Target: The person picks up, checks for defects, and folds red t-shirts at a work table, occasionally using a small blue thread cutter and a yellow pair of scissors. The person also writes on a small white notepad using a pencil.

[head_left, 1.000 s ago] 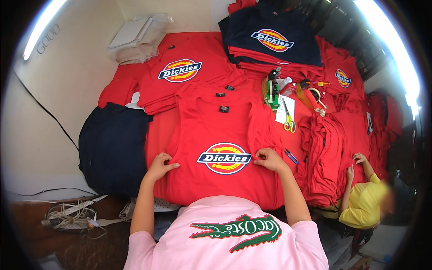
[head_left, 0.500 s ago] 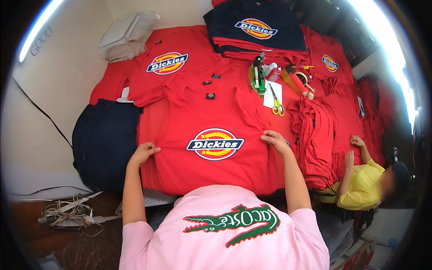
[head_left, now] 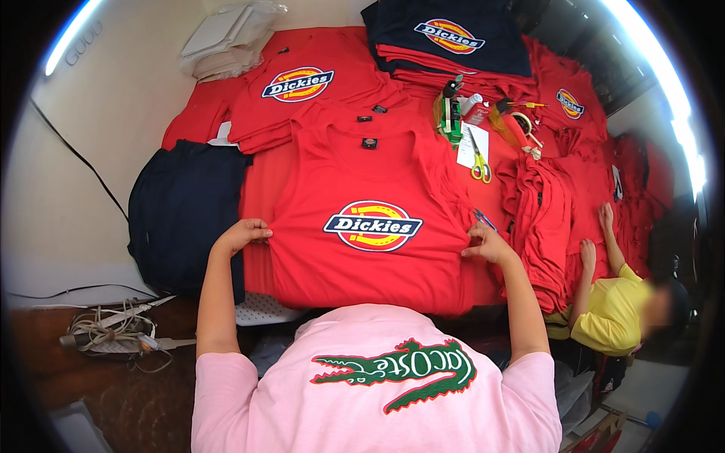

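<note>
Red cotton T-shirt with an oval chest logo [head_left: 362, 226] lies flat at the table's near edge, both hands pinching its sides.

Red shirt piles [head_left: 302, 90] cover the table's far half; a folded navy garment [head_left: 181, 215] hangs at the left edge, a navy logo shirt stack [head_left: 445, 34] at the far edge. Left hand [head_left: 240, 234] grips the shirt's left side seam, fingers closed on fabric; right hand [head_left: 487, 243] pinches the right seam. Yellow-handled scissors [head_left: 479, 162] lie on white paper just beyond. Another person's hands [head_left: 596, 234] rest on red cloth at the right edge.
</note>
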Tool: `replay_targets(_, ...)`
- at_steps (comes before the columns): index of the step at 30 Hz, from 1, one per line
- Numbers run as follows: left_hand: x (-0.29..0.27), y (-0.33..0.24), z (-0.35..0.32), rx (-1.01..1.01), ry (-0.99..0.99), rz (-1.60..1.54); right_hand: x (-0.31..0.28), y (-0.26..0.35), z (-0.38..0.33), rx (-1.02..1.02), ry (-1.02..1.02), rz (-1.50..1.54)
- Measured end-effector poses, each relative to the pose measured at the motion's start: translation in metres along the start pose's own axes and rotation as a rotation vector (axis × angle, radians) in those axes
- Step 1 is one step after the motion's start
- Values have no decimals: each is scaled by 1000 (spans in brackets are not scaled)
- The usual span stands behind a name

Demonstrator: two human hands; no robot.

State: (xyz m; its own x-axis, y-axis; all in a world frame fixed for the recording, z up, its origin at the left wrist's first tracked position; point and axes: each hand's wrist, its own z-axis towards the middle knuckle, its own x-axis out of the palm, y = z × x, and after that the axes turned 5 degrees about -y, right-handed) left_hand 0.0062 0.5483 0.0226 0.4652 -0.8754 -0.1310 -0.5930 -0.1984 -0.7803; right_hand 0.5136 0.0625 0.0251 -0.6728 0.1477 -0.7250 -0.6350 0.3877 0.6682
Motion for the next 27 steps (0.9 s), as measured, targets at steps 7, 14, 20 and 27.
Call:
replay_targets(7,6,8,-29,141,-90,50,-3,45,-8,-103,37,-352)
replay_targets(14,0,-53,-124,100,-25,296,-113,35,-85,-84,-239,-627)
replay_targets(20,33,-32,-126,201,-157,241,-30,71,-49,7,-283,232)
replay_targets(27,47,-7,-146,205,-289,611,58,50,-25,-48,-88,-45)
